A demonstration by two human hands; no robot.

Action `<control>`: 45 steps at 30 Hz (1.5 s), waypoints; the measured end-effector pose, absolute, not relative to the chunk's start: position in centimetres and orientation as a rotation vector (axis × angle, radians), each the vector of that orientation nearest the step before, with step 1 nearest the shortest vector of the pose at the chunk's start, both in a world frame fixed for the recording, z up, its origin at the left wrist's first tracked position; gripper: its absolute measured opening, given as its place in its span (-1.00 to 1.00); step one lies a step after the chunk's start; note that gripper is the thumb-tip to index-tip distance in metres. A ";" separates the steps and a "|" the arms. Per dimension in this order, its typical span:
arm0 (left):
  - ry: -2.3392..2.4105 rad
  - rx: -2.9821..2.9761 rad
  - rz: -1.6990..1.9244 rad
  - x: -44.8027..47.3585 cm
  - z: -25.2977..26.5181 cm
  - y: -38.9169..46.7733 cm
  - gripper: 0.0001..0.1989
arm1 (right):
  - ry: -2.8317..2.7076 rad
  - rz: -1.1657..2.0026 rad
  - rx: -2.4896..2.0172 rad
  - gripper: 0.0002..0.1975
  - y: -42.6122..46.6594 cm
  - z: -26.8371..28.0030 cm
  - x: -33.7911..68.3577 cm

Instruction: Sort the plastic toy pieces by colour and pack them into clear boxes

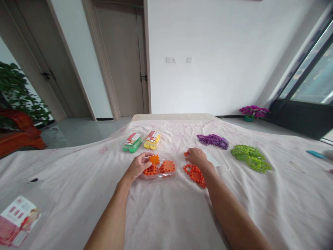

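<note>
My left hand pinches an orange notched building piece at the left end of a clear plastic box. Flat orange pieces with toothed edges lie inside that box. Over to the right, my right hand is closed, fingers down, with a small orange piece showing at its fingertips. Below its wrist, several linked orange pieces rest on the cloth, partly covered by my forearm. A white sheet lies just behind the right hand.
Two labelled clear boxes stand beyond my left hand, one with green pieces, one with yellow pieces. Purple pieces and lime-green pieces are heaped at right. A printed label lies front left on the wrinkled cloth.
</note>
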State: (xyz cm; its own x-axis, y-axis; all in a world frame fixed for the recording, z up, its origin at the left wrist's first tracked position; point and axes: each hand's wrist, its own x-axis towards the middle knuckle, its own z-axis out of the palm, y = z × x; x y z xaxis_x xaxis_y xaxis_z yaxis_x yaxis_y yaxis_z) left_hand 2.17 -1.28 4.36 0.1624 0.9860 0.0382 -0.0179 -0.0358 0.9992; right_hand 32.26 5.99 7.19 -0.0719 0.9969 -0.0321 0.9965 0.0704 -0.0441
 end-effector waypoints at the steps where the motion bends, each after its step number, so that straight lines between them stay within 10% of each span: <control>1: 1.064 1.297 1.122 2.2 4.4 -1.3 -0.43 | -2.279 0.086 -2.131 -0.75 6.0 7.3 32.3; 15: 1.099 1.318 1.110 2.3 4.8 -1.5 -0.48 | -1.869 0.789 -1.321 -0.70 4.9 10.3 29.1; 45: 1.017 1.261 1.119 2.3 4.2 -1.2 -0.43 | -2.394 0.120 -1.146 -0.76 3.0 8.4 23.6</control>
